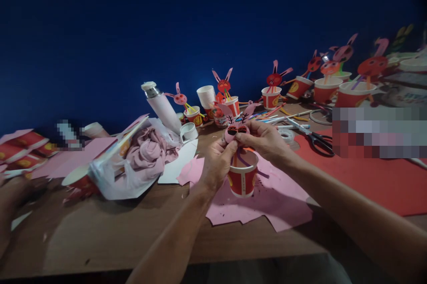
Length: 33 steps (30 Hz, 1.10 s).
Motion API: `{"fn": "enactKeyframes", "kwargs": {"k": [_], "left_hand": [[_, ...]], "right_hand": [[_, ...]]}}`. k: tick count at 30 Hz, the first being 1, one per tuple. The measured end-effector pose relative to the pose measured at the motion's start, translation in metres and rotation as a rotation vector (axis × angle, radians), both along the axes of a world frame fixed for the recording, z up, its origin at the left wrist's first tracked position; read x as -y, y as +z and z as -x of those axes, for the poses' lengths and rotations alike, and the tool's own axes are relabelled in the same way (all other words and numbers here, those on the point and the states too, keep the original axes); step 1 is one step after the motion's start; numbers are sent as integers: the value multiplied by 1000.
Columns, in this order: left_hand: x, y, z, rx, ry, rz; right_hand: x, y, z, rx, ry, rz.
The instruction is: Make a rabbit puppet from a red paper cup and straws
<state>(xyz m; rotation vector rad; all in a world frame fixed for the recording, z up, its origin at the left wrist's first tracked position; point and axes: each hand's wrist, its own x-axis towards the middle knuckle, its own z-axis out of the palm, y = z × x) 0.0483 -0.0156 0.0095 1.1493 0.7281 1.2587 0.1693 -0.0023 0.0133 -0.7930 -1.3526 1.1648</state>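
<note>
A pink paper bunny face (236, 130) with long ears and dark eyes stands above a red and white paper cup (243, 180) on a pink paper sheet (276, 202). My left hand (217, 164) pinches the face from the left side, fingers closed. My right hand (265, 138) grips it from the right, fingers curled round it. Coloured straws (242, 158) run from the face down into the cup.
Several finished bunny cups (271, 93) line the back of the wooden table (110, 235). Scissors (315, 138), tape rolls, pens, a stack of white cups (207, 96), a white flask (163, 106), a plastic bag with cloth (133, 159) and a red sheet (376, 182) lie around. Another person's hand (13, 199) is at the left.
</note>
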Motion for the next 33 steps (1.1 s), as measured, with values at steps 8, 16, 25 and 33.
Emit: {"fn": "enactKeyframes", "kwargs": {"k": [8, 16, 25, 33], "left_hand": [[-1, -3, 2, 1, -22, -30], [-3, -1, 1, -19, 23, -11], [-7, 2, 11, 47, 52, 81], [-10, 1, 14, 69, 44, 67]], "right_hand": [[-3, -5, -2, 37, -26, -23], [1, 0, -3, 52, 16, -19], [-5, -2, -16, 18, 57, 39], [2, 2, -14, -31, 222, 85]]}}
